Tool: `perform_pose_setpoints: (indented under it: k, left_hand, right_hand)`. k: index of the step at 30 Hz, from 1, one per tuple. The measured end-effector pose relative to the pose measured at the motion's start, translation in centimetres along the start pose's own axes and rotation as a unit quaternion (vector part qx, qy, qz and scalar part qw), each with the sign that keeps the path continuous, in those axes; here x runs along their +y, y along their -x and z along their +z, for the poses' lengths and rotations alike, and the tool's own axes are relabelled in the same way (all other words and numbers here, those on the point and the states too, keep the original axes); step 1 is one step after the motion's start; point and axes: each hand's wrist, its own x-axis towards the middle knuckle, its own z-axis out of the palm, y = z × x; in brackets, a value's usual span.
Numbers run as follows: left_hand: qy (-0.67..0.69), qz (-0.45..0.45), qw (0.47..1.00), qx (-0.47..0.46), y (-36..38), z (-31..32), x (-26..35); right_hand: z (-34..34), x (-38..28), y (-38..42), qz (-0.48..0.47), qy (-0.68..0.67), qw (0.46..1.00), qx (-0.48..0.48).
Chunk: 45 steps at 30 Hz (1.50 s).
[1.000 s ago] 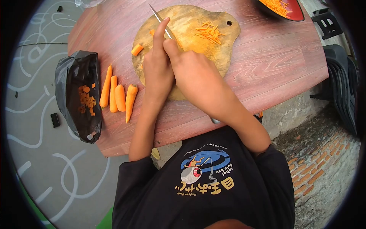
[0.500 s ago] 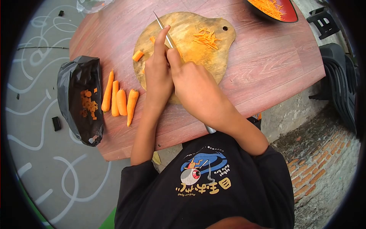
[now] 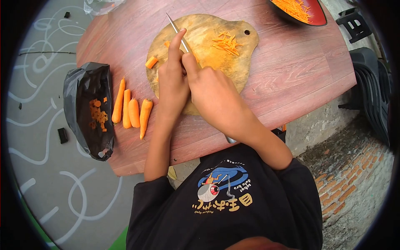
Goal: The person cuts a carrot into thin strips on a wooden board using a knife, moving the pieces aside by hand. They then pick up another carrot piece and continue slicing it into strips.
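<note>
My right hand is closed around the handle of a knife, whose blade points away over the round wooden cutting board. Close against it, my left hand has its index finger raised beside the blade; the other fingers are curled, and what they hold is hidden. A short carrot piece lies at the board's left side. Thin carrot strips form a small pile near the board's handle hole. Left of my left forearm, several whole peeled carrots lie on the table.
A black plastic bag with carrot scraps hangs at the left edge of the reddish wooden table. At the top right is a bowl of carrot strips. Clear plastic lies top left. Stacked dark chairs stand beyond the right edge.
The view has shifted very slightly. Both hands and the knife keep nearly the same place over the board.
</note>
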Motion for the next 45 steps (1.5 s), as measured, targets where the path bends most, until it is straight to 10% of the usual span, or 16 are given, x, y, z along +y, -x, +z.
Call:
perform_pose_setpoints:
  k: [45]
  left_hand:
    - [0.003,0.022,1.0,-0.016,0.1,0.2,-0.9]
  right_hand:
    - [0.6,1.6,-0.8,-0.015,-0.045,0.999,0.026]
